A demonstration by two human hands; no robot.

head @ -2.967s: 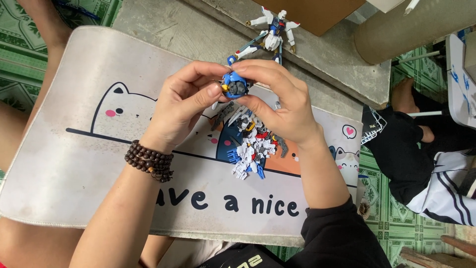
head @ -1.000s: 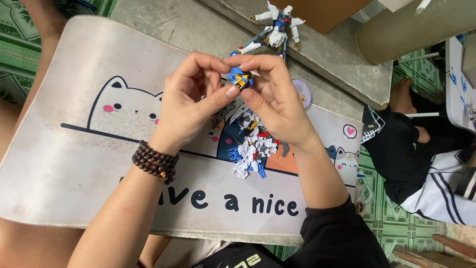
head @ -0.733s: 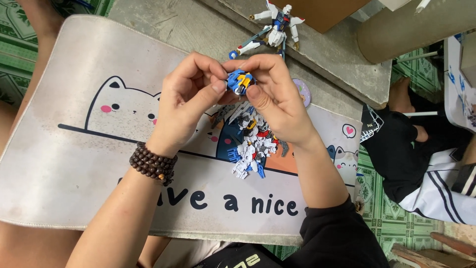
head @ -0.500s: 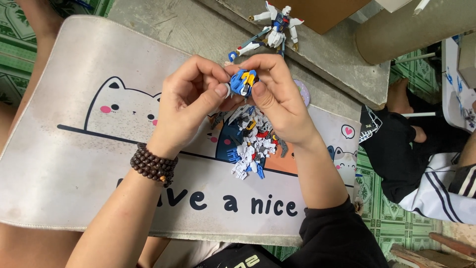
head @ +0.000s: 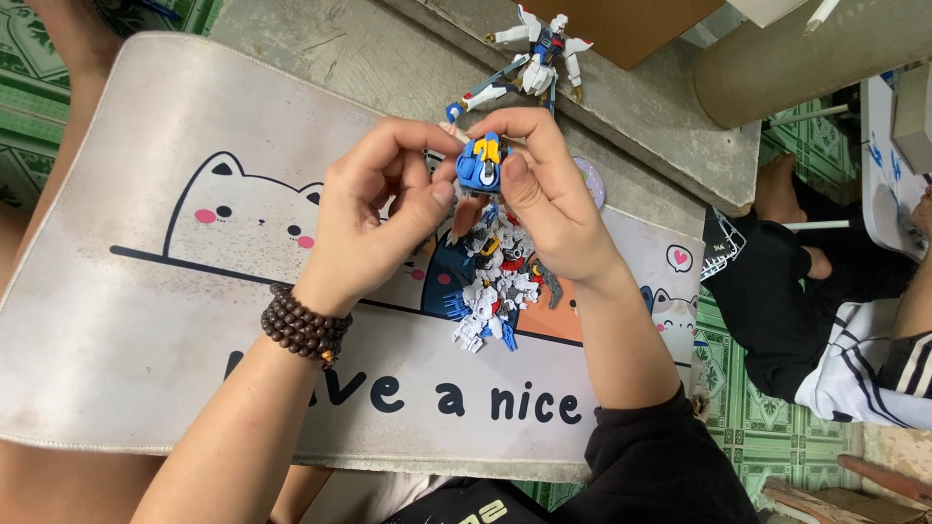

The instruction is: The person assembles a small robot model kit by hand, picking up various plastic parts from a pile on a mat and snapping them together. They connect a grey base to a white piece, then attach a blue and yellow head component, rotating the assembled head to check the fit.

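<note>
My left hand (head: 374,218) and my right hand (head: 544,199) meet above a desk mat and together pinch a small blue and yellow model part (head: 481,163) between fingertips and thumbs. A dark bead bracelet (head: 303,325) circles my left wrist. Just below the hands lies a pile of several small white, blue and red model pieces (head: 493,286) on the mat. A built white and blue robot figure (head: 532,63) lies beyond the hands on the concrete ledge.
The pale desk mat (head: 146,281) has a cat drawing and printed lettering. A grey concrete ledge (head: 660,126) runs behind it. Another person in dark trousers (head: 777,281) sits on the green tiled floor at the right. A thick cylinder (head: 806,49) lies at the top right.
Both hands have lifted slightly and turned the blue part, so its yellow face now shows toward me. The pile and the figure have not moved.
</note>
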